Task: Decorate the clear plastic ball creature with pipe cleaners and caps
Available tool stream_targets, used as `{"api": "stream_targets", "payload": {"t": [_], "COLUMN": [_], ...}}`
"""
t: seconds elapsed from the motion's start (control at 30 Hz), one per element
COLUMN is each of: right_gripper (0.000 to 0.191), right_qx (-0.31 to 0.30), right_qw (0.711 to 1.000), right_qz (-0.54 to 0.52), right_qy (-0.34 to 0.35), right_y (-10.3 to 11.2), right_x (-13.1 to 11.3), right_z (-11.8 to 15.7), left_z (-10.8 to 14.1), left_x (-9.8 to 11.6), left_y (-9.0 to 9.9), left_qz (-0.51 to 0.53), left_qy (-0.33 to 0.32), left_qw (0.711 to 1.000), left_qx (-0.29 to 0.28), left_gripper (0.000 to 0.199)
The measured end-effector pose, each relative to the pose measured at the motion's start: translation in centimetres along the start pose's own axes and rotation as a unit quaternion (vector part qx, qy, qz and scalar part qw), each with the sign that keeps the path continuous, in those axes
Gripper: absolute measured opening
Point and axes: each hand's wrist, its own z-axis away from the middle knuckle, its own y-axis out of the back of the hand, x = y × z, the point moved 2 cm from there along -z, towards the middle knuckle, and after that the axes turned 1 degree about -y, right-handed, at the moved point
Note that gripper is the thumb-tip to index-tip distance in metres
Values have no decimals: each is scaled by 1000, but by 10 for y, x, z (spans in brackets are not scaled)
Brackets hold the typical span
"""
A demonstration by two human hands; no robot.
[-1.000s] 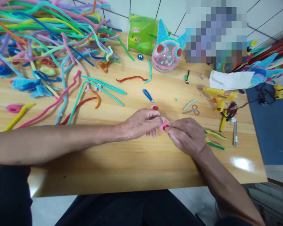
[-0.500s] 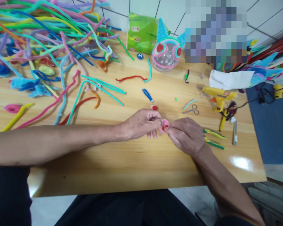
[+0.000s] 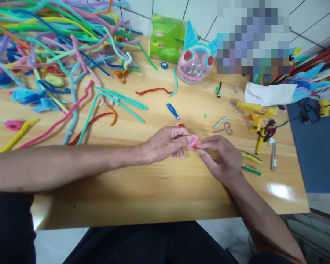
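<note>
A small pink coil (image 3: 194,141) with a bit of red at its lower edge is pinched between the thumb and forefinger of my left hand (image 3: 167,145). From the right, my right hand (image 3: 221,156) has its thumb and forefinger closed on the red piece (image 3: 196,147). Just beyond my left fingers lies a red and pink coil (image 3: 180,125), partly hidden. A blue clipper-like tool (image 3: 172,111) rests farther back. Behind it stands a clear round ornament (image 3: 195,68) with blue ears and red eyes.
Many coloured pipe cleaners (image 3: 57,47) cover the left side. On the right are small scissors (image 3: 226,128), a yellow glue gun (image 3: 255,113) with its cord, green-yellow pliers (image 3: 251,157) and a cutter (image 3: 273,156). A green packet (image 3: 166,40) stands at the back.
My right hand has shifted slightly right and its fingers are farther from my left hand. More of the pink coil shows, and the red piece appears thinner and lower on it.
</note>
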Motion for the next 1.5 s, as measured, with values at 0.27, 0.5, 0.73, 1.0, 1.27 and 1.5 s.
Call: {"api": "stream_targets", "payload": {"t": [0.27,0.5,0.73,1.0,1.27,1.5], "right_gripper": [13,11,11,10,10,9], "right_qx": [6,19,20,30,30,37], "right_qw": [996,993,994,993,991,981], "right_qz": [-43,-35,-22,2,-21,-88], "right_qy": [-83,-109,-108,-118,-126,-170], "right_y": [-7,-8,-9,-10,-11,-12], "right_x": [1,1,-1,1,2,5], "right_z": [-1,2,0,1,1,2], "left_z": [3,4,3,1,-1,-2], "left_x": [-4,-1,-2,-8,-5,-5], "left_y": [-1,-1,-1,2,-1,1], "left_qz": [-70,-118,-119,-59,-15,12], "left_qy": [-48,-55,-52,-74,-28,-25], "left_qw": [996,992,992,994,998,999], "left_qx": [-13,-8,-4,-62,-47,-39], "left_gripper": [34,30,29,28,21,26]}}
